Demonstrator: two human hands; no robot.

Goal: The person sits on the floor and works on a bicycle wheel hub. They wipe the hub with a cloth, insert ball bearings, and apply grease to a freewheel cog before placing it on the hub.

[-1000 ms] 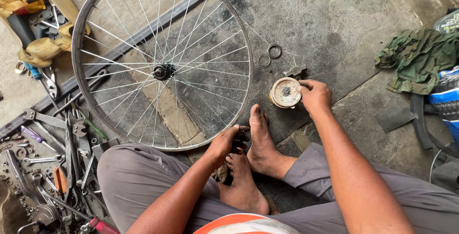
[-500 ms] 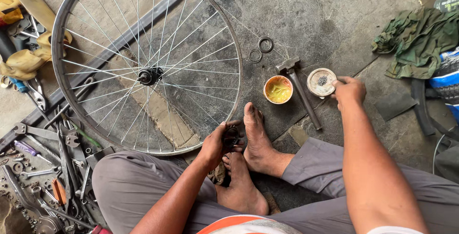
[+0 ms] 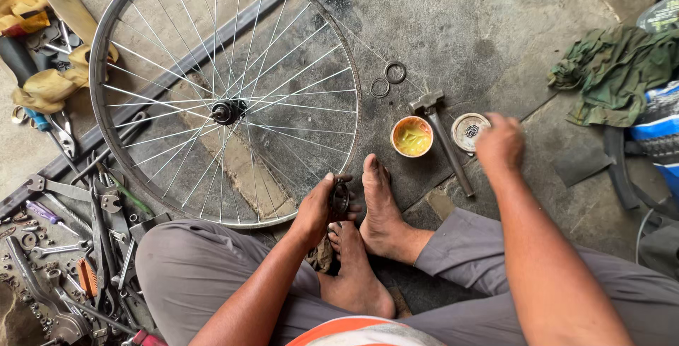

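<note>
Now left hand (image 3: pixel 317 208) pinches small dark metal part (image 3: pixel 339 199) over bare feet, close for work. Right hand (image 3: pixel 499 142) reaches round shallow lid of tiny bearing balls (image 3: pixel 468 131); fingers hidden, grip unclear. Orange grease tin (image 3: pixel 412 136) alongside, handy.

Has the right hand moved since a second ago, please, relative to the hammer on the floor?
Yes. The right hand has crossed from the hammer's left side to its right, carrying the lid off the small grease tin.
</note>
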